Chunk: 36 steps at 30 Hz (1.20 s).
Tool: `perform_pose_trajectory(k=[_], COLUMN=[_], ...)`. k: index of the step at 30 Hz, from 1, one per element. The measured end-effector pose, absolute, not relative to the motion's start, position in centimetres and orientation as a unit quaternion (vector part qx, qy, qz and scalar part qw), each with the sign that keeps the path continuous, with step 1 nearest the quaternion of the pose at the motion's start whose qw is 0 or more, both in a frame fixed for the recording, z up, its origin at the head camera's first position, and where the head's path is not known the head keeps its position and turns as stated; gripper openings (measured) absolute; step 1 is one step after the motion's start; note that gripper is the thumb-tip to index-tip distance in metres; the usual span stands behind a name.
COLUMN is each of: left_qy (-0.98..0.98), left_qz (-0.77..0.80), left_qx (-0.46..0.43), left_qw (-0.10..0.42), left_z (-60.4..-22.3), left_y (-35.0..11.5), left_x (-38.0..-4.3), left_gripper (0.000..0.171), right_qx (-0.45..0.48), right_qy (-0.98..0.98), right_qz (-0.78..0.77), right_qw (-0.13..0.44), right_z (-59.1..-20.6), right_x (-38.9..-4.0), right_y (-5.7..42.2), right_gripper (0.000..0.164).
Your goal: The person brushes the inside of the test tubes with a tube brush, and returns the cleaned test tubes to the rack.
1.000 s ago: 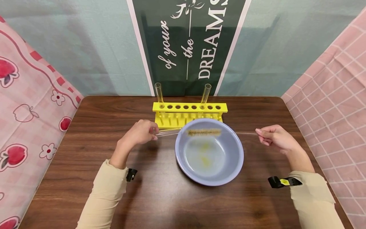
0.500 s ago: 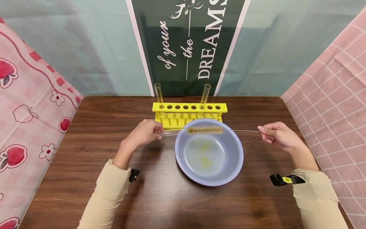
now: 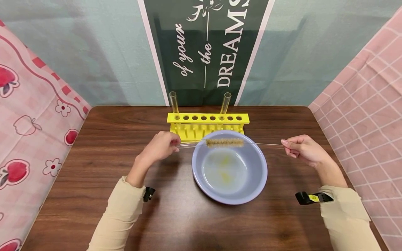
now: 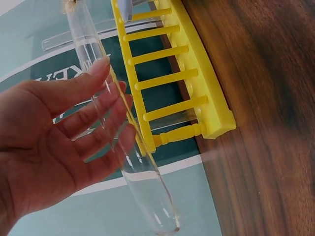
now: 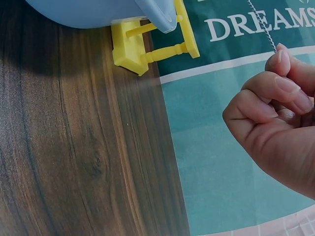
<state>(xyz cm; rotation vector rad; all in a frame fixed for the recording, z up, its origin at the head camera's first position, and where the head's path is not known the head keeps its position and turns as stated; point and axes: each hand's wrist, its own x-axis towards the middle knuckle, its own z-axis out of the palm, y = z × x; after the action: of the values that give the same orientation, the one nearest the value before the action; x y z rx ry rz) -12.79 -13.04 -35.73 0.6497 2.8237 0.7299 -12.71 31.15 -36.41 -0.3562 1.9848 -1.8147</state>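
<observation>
In the left wrist view, my left hand (image 4: 74,123) grips a clear glass test tube (image 4: 150,196), thumb on one side and fingers on the other. The tube lies nearly level in the head view, its mouth over the left rim of a lilac basin (image 3: 197,181). A test tube brush (image 3: 224,143) with tan bristles lines up with the tube; its bristles hang over the basin's far side, their tip right at the mouth. My right hand (image 3: 303,150) pinches the brush's thin twisted wire handle (image 5: 266,33) between thumb and fingers, right of the basin.
Behind the basin stands a yellow test tube rack (image 3: 208,118) with upright glass tubes, one at the left end (image 3: 174,104) and one right of centre (image 3: 225,104). The basin's pale bottom shows yellow patches. A brown wooden table (image 3: 201,226) lies beneath; fabric hangings enclose it.
My left hand has shifted slightly right with the test tube. My right hand moved a little right with the brush, then slightly back left. Rack and basin stay put.
</observation>
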Motion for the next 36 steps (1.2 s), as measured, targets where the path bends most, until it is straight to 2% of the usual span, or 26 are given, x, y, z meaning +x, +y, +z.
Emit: perform_pose_trajectory(k=[22, 36], left_qy=[0.942, 0.940], left_qz=[0.251, 0.247], left_qx=[0.224, 0.234], left_qw=[0.000, -0.019], left_z=[-35.74, -35.68], left_y=[-12.35, -12.28], left_x=[-12.40, -12.19], left_gripper=[0.013, 0.014], right_qx=[-0.123, -0.127], right_qy=[0.739, 0.756], right_qz=[-0.632, -0.613], right_qw=[0.197, 0.191], right_z=[-35.99, -35.81], right_x=[-12.46, -12.51], right_y=[30.78, 30.78], right_gripper=[0.033, 0.034])
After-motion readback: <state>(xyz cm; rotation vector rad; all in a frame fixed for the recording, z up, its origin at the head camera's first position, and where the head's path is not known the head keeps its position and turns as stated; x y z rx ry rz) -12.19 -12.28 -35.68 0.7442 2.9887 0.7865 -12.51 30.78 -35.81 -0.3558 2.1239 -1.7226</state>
